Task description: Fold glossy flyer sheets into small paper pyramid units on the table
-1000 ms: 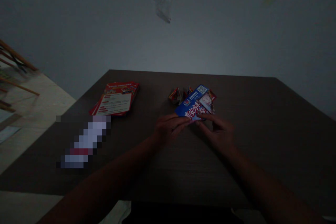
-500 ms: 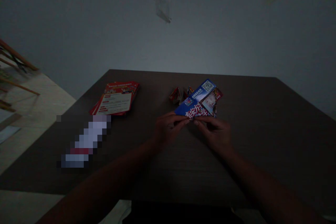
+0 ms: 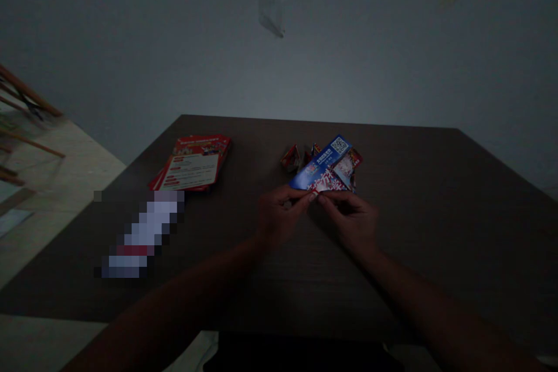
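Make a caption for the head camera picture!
Left hand and right hand pinch a folded blue printed paper at a dark brown table.

From my remote seat I see bare human body parts. Left hand (image 3: 279, 218): bare, slender outline. Right hand (image 3: 355, 224): bare too, similar build. Left forearm (image 3: 187, 293): uncovered along visible length, narrow at wrist, broader toward near left. Right forearm (image 3: 429, 290): same taper, broader toward near right. Black shape (image 3: 300, 356) at near edge, between forearms: looks like worn clothing; too dark for me to tell garment.
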{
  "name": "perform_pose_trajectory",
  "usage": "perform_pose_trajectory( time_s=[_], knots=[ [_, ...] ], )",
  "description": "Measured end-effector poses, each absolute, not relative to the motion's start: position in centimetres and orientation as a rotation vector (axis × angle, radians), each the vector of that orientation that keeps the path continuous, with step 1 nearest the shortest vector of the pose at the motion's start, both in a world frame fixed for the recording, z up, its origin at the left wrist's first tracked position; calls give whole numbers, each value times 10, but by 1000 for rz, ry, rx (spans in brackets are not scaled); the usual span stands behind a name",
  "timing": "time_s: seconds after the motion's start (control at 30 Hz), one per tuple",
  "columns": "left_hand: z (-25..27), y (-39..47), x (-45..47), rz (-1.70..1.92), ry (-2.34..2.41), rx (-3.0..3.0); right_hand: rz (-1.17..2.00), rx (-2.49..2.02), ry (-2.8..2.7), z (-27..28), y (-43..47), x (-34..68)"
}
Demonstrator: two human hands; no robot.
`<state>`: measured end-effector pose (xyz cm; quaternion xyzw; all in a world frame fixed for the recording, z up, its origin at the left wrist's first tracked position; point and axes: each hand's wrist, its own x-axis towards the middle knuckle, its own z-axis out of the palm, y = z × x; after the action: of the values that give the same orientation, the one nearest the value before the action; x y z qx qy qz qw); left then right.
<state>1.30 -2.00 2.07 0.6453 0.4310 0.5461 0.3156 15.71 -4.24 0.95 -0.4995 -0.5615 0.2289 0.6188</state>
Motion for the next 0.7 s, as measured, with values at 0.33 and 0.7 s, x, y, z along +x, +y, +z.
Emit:
perform_pose_trajectory(
  time_s=[0.33, 0.7],
  knots=[
    [24, -22, 16, 1368, 1122, 1472, 527, -1163, -1266, 10, -42, 155],
    [22, -15, 15, 1397, 1060, 1338, 472, -1162, -1273, 10, -41, 155]
  ],
)
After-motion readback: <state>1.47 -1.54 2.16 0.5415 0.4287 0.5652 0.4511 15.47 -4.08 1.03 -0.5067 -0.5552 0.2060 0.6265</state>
